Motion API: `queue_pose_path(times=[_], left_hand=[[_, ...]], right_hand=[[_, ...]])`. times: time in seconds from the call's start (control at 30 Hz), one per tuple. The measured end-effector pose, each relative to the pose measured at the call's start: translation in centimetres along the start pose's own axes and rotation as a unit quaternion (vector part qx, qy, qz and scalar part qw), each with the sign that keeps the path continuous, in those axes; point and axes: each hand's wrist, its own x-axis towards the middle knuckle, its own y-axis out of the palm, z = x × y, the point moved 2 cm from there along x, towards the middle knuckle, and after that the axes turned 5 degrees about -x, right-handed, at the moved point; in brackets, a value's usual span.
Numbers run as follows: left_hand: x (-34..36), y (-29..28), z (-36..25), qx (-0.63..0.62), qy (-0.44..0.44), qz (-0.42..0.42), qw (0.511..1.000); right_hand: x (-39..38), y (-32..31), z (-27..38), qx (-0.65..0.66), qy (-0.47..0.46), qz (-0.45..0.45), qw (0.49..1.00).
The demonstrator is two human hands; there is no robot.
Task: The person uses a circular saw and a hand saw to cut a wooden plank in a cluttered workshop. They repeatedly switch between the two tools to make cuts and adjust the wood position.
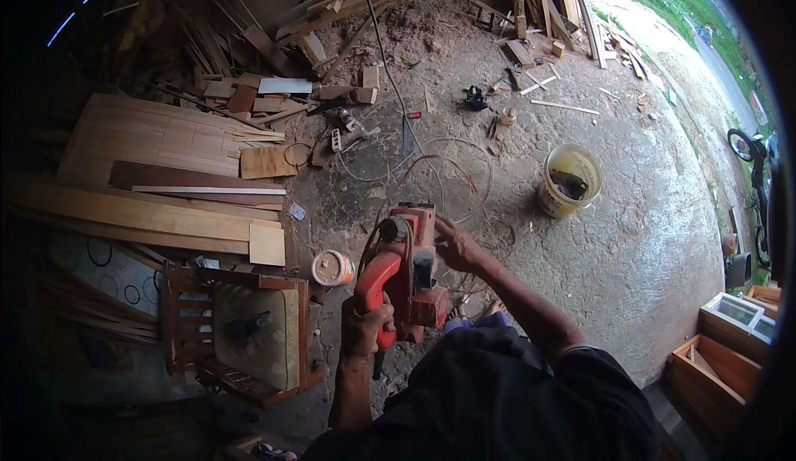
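Note:
A red power planer (pixel 419 295) is held up over the concrete floor in front of my body, its black cord looped over it. My left hand (pixel 365 328) is wrapped round the planer's red rear handle. My right hand (pixel 452 244) is at the front right side of the tool, its fingertips partly hidden against the body. My bare feet show below the planer, next to more coiled cord. A small white tub (pixel 332 269) stands to the left of it.
A wooden chair (pixel 253 337) is at lower left, beside stacked planks (pixel 149 212). A yellowish bucket (pixel 570 181) stands to the right. Wood offcuts (pixel 522 55), shavings and cables lie ahead. Wooden boxes (pixel 717 361) and a two-wheeler (pixel 750 171) are at the right edge.

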Motion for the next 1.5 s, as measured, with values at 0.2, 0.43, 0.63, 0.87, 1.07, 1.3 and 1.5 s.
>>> queue_pose_path(times=[0.2, 0.43, 0.63, 0.87, 1.07, 1.3, 1.5], left_hand=[[-0.2, -1.0, 0.7, -0.073, 0.046, -0.03, 0.996], [-0.6, -4.7, 1.1, 0.111, 0.093, -0.056, 0.988], [-2.6, -4.7, 1.6, -0.009, -0.007, -0.046, 0.999], [-2.4, -3.7, 2.1, -0.134, 0.043, -0.101, 0.985], [-1.5, -6.4, 3.6, 0.08, 0.078, -0.188, 0.976], [-5.1, -12.0, 9.8, 0.314, -0.162, -0.225, 0.908], [-12.0, -14.4, 20.0, 0.309, -0.203, -0.16, 0.915]], right_hand=[[-11.4, 9.1, 3.0, 0.188, -0.009, 0.431, 0.883], [-4.5, -10.9, 4.7, 0.218, 0.068, -0.135, 0.964], [5.4, -0.1, 1.1, 0.074, -0.065, -0.176, 0.979], [-10.9, 16.2, 0.0, 0.12, -0.229, 0.253, 0.932], [-8.4, 2.7, -3.3, 0.147, 0.041, 0.341, 0.928], [6.9, -1.6, 0.1, 0.047, -0.094, -0.097, 0.99], [12.4, 11.4, 11.9, 0.207, -0.365, 0.034, 0.907]])
